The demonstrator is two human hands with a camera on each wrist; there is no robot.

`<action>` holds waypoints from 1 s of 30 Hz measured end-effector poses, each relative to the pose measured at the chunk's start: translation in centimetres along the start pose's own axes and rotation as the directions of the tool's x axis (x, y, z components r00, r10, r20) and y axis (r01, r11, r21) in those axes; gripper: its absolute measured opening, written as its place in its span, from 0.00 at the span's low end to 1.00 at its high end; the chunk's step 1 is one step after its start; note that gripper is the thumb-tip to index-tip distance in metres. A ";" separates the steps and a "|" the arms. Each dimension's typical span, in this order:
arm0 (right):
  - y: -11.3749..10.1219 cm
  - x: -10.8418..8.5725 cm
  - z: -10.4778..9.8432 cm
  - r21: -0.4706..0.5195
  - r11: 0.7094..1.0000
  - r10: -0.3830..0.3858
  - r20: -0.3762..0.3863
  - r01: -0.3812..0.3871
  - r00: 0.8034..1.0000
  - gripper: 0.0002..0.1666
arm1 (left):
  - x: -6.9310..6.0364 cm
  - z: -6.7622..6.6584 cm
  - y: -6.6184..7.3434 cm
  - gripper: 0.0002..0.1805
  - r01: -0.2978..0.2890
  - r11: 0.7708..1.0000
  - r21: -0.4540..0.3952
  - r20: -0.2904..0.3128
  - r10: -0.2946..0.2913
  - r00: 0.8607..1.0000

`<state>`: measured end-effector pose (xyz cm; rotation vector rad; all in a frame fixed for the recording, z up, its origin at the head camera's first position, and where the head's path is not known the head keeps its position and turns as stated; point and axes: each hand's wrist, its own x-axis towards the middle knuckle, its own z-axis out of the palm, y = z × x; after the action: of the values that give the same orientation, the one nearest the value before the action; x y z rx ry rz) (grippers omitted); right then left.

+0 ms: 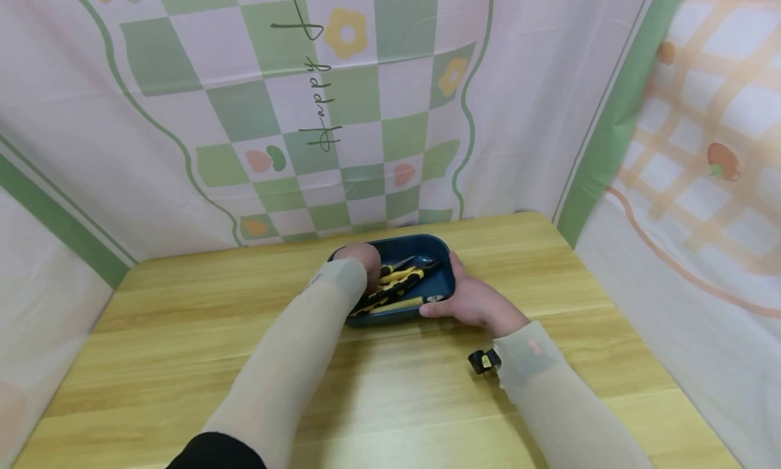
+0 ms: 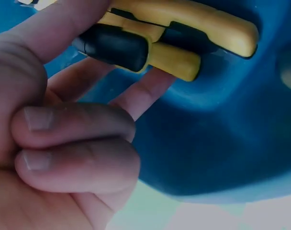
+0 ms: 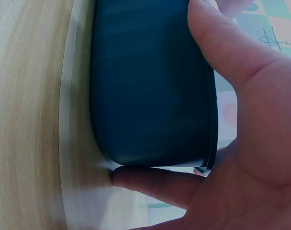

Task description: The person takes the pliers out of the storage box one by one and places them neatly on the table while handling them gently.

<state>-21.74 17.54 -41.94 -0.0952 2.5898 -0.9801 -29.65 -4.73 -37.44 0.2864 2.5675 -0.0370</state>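
A dark blue open box point(image 1: 445, 286) stands on the table with several yellow-and-black-handled tools lying in it, among them pliers point(image 1: 412, 278). My left hand point(image 1: 364, 260) reaches into the box's left end. In the left wrist view its thumb and two fingers pinch a short black-and-yellow handle point(image 2: 117, 49), apparently of pliers; the other two fingers curl into the palm. Beside it lies a longer yellow handle point(image 2: 222, 26). My right hand point(image 1: 472, 299) grips the right end of the box, thumb along the near side. The right wrist view shows the box's outer wall point(image 3: 150, 91) against these fingers.
The wooden table point(image 1: 183, 360) spreads around the box. A patterned curtain point(image 1: 342, 123) hangs behind its far edge, and more cloth point(image 1: 689, 205) stands along the right side. A small black clip-like piece point(image 1: 484, 361) sits at the right wrist.
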 end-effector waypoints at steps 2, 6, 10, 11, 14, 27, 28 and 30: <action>0.0 0.0 0.0 -0.002 1.000 0.002 -0.001 -0.002 1.000 0.83 | 0.1 0.1 -0.1 0.08 0.002 1.000 -0.025 0.002 -0.002 1.000; 0.0 0.0 0.0 0.000 1.000 -0.001 -0.004 0.001 1.000 0.84 | 0.3 -0.1 -0.2 0.10 0.029 0.996 -0.081 0.028 -0.026 0.999; -0.1 -0.1 0.0 0.006 1.000 -0.006 -0.002 0.006 1.000 0.84 | 0.2 -0.5 -0.5 0.11 0.046 0.995 -0.087 0.058 -0.041 0.997; -0.1 -0.1 0.0 0.007 1.000 -0.006 -0.003 0.006 1.000 0.84 | -0.1 -0.7 -0.6 0.10 0.048 0.995 -0.093 0.059 -0.042 0.997; -0.1 -0.2 0.0 0.015 1.000 -0.002 -0.004 0.002 1.000 0.84 | -1.0 -1.3 -0.8 0.08 0.047 0.991 -0.122 0.060 -0.040 0.997; 0.0 -0.2 -0.1 0.007 1.000 -0.001 -0.003 0.001 1.000 0.82 | 0.2 -1.9 -2.2 0.29 0.065 0.974 -0.218 0.120 -0.040 0.992; 0.0 -0.2 -0.1 0.006 1.000 -0.003 -0.002 0.003 1.000 0.82 | 0.2 -2.0 -2.3 0.31 0.063 0.969 -0.237 0.130 -0.033 0.991; 0.0 -0.2 0.0 0.007 1.000 -0.004 0.000 0.004 1.000 0.83 | 0.1 -2.0 -2.5 0.33 0.067 0.958 -0.280 0.147 -0.026 0.989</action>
<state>-21.57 17.58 -41.83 -0.0984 2.5873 -0.9907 -31.34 -6.97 -35.91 0.1091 2.3976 0.2831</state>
